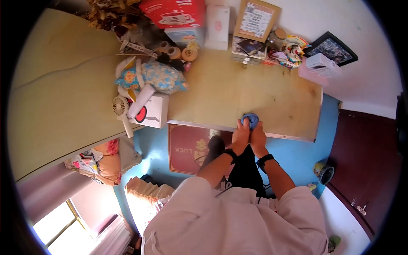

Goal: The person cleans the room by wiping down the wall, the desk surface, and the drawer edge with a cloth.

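A crumpled blue cloth (251, 120) is bunched up at the front edge of the wooden tabletop (212, 97). My left hand (241, 135) grips its left side with the fingers bent around it. From the right, my right hand (257, 137) closes on the same cloth, close beside the left. Both wrists wear black bands. Parts of the fingers are hidden by the cloth and by the backs of the hands.
To the left stand a white box (157, 111), a small handheld fan (120, 106) and a blue patterned bag (163, 76). Along the wall are a red box (174, 12), a framed picture (257, 19) and a pink box (312, 73). A red mat (187, 148) lies on the floor below.
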`<state>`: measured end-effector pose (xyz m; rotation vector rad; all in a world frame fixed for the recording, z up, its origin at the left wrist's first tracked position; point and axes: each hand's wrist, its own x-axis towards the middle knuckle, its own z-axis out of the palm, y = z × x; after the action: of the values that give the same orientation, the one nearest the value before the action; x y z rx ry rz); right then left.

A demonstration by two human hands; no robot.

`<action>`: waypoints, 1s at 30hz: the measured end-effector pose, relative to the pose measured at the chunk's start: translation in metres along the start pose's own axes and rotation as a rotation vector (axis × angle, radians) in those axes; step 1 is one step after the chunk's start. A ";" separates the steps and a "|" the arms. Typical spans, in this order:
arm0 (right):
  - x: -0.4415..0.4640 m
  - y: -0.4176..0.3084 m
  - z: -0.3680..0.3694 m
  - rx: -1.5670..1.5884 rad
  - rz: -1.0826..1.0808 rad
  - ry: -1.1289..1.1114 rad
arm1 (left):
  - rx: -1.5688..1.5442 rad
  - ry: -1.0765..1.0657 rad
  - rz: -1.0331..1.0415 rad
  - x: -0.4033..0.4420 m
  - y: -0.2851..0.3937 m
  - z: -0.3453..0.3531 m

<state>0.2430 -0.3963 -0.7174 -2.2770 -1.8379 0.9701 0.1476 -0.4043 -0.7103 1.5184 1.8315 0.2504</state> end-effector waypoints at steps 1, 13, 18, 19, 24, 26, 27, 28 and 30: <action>0.000 -0.017 0.018 -0.027 -0.026 -0.005 | -0.021 -0.028 -0.036 0.000 -0.022 -0.013; 0.001 -0.210 0.077 0.109 -0.238 -0.154 | -0.127 0.198 -0.352 0.021 -0.147 -0.147; 0.023 -0.208 0.057 0.054 -0.203 -0.033 | -0.065 0.164 -0.233 0.063 -0.164 -0.104; 0.029 -0.205 0.057 0.069 -0.157 -0.039 | -0.066 0.173 -0.211 0.067 -0.152 -0.105; 0.074 -0.206 0.048 0.022 -0.159 0.022 | -0.195 0.298 -0.234 0.104 -0.116 -0.124; 0.091 -0.223 0.040 0.072 -0.265 0.117 | -0.144 0.467 -0.141 0.133 -0.124 -0.116; 0.094 -0.231 0.031 0.111 -0.330 0.151 | -0.127 0.527 -0.097 0.143 -0.128 -0.115; 0.101 -0.235 0.025 0.148 -0.398 0.186 | -0.111 0.591 -0.054 0.153 -0.123 -0.121; 0.112 -0.230 0.018 0.064 -0.340 0.159 | -0.138 0.391 -0.133 0.162 -0.100 -0.140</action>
<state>0.0460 -0.2355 -0.6830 -1.8594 -2.0011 0.7596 -0.0238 -0.2438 -0.7329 1.3117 2.1573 0.6324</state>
